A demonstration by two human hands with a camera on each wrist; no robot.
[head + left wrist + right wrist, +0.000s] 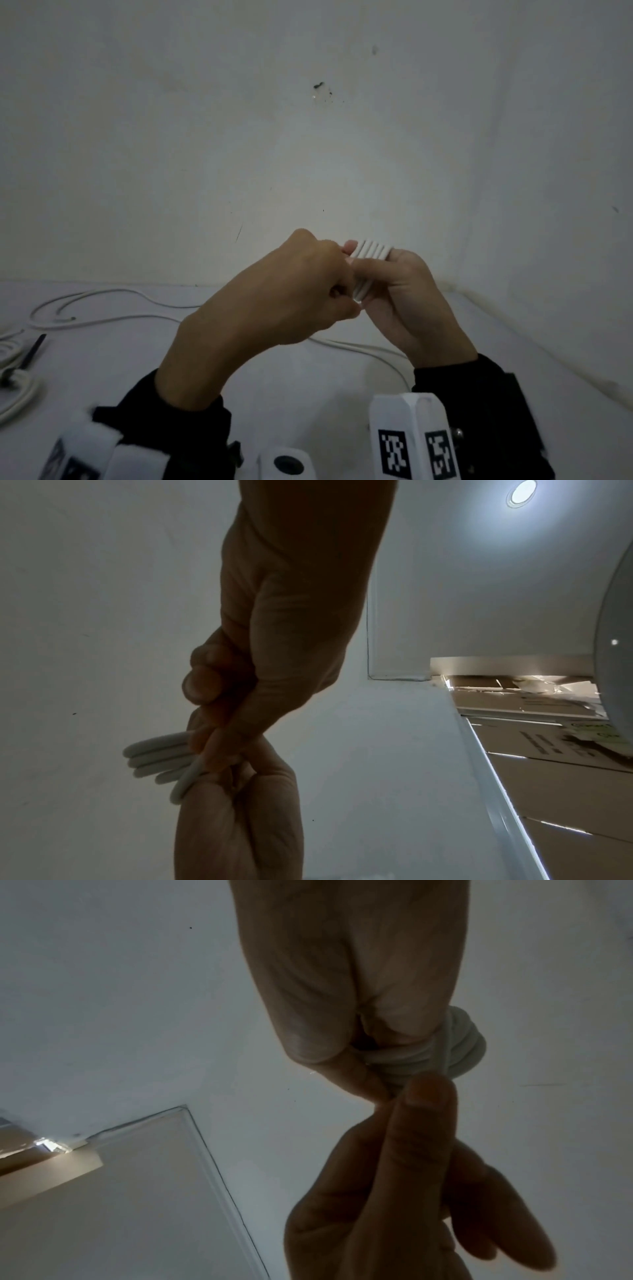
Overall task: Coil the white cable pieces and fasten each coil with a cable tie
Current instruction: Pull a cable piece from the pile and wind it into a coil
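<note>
At the left edge of the worktop (308, 394) lie loose cable loops (102, 301) and a black cable tie (34, 347), probably waiting for their turn. Above the middle, the left hand (274, 291) is curled around the white coil (371, 255), I think to keep its turns from springing open. The right hand (411, 301) pinches the same coil from the other side, so it stays tight until a tie comes.
</note>
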